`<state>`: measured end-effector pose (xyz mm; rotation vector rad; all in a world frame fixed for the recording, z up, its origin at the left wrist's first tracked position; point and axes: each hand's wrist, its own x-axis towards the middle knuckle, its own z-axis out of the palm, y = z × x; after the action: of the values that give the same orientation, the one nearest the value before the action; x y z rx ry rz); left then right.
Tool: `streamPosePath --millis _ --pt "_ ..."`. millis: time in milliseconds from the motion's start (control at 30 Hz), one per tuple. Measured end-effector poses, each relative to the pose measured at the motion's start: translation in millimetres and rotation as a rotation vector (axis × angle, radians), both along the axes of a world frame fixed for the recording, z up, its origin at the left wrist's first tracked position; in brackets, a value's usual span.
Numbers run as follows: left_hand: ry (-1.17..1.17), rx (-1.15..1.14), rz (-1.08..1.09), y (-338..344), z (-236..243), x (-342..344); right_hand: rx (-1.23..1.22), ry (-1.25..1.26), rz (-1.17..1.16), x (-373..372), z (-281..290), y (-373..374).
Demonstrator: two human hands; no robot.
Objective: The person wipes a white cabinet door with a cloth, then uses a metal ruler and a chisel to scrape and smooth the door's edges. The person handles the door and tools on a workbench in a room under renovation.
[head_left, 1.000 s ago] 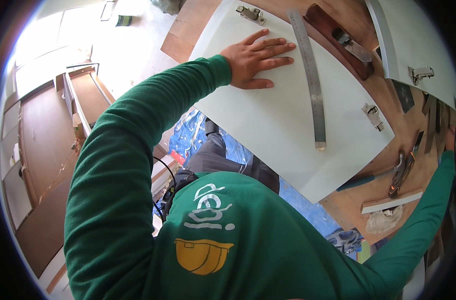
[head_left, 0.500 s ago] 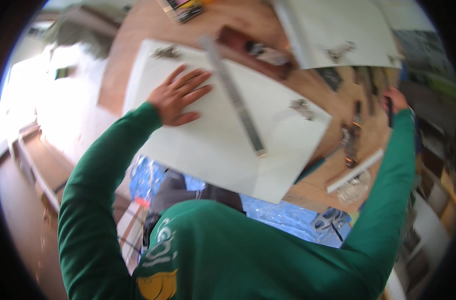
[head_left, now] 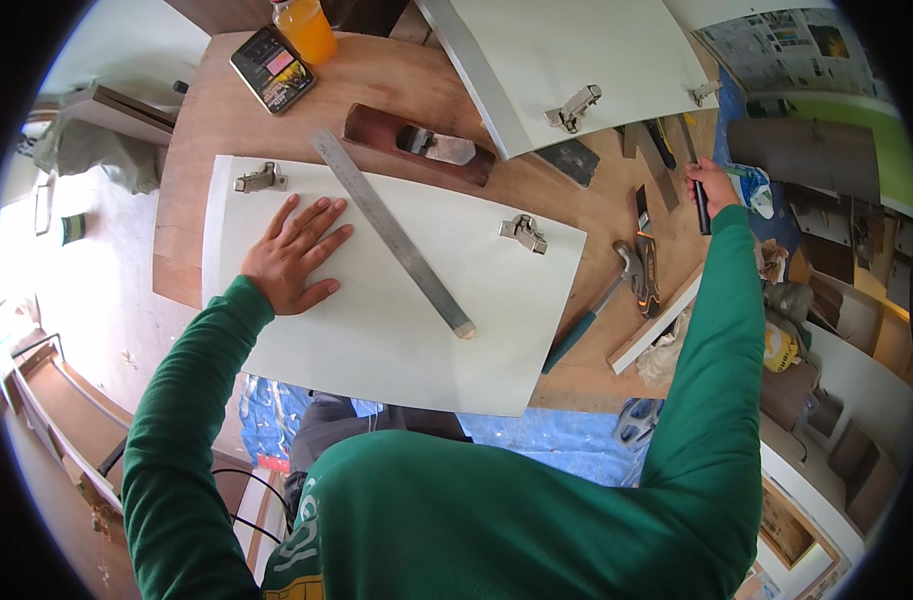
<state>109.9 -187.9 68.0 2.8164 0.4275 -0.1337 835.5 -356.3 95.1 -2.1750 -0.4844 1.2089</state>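
A white board (head_left: 306,345) with two metal cabinet hinges (head_left: 260,178) lies in front of me on the wooden tabletop. My left hand (head_left: 298,255) rests flat on it, fingers spread and empty. A steel ruler (head_left: 391,232) lies diagonally across the board, just right of that hand. At the table's right side, my right hand (head_left: 714,188) is closed around the black handle of a slim tool (head_left: 703,216). Its narrow blade points away from me; the exact kind of tool is unclear. A utility knife (head_left: 644,265) and a hammer (head_left: 586,318) lie between this hand and the board.
Beyond the board sits a wooden hand plane (head_left: 376,132), with a phone (head_left: 272,70) and an orange drink bottle (head_left: 304,35) farther back. A second white board with hinges (head_left: 586,55) lies at the far right, beside a dark flat block (head_left: 568,162). A white strip (head_left: 656,320) lies near my right forearm.
The view has turned and steadied, so the table and boards appear farther left and lower. My left hand stays flat on the board; my right hand still grips the black-handled tool.
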Motion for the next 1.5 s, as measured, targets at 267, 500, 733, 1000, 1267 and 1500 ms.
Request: streamPosePath --millis 267,500,733,1000,1267,1500 --pt "-0.006 -0.009 0.013 -3 4 -6 -0.095 -0.085 0.136 13 34 -1" --pt "-0.021 -0.029 0.012 -2 2 -4 -0.020 -0.138 0.087 8 15 -43" --pt "-0.002 -0.036 0.010 -1 6 -2 0.019 -0.457 0.194 30 -39 -48" --pt "-0.076 -0.024 0.002 -2 3 -4 -0.104 -1.238 0.134 -17 -53 -33" --pt "-0.059 -0.011 -0.006 -3 1 -3 0.479 0.391 -0.533 -157 -34 101" --pt "-0.103 0.022 -0.026 -6 1 1 0.693 0.368 -0.762 -163 -36 129"
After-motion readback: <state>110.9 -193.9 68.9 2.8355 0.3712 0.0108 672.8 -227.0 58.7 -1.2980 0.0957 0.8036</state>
